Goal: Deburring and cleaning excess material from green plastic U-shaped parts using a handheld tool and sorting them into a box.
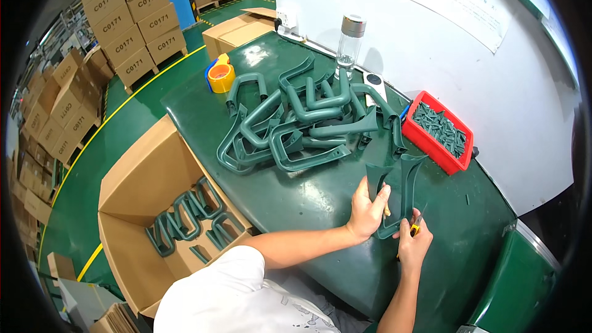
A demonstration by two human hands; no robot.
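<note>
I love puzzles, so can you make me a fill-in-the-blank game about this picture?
The person's left hand grips a bent green plastic piece, while a slim yellow cutter is in the ____.
The rectangular plastic tub holding small green bits is coloured ____.
In this picture, the open brown cardboard box stands to the ____ of the smooth green table.

Missing words: right hand; red; left.

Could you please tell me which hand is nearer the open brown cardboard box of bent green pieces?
The left hand: it grips a bent green piece right of the box; the right hand, holding a yellow-handled cutter, is farther right.
</note>
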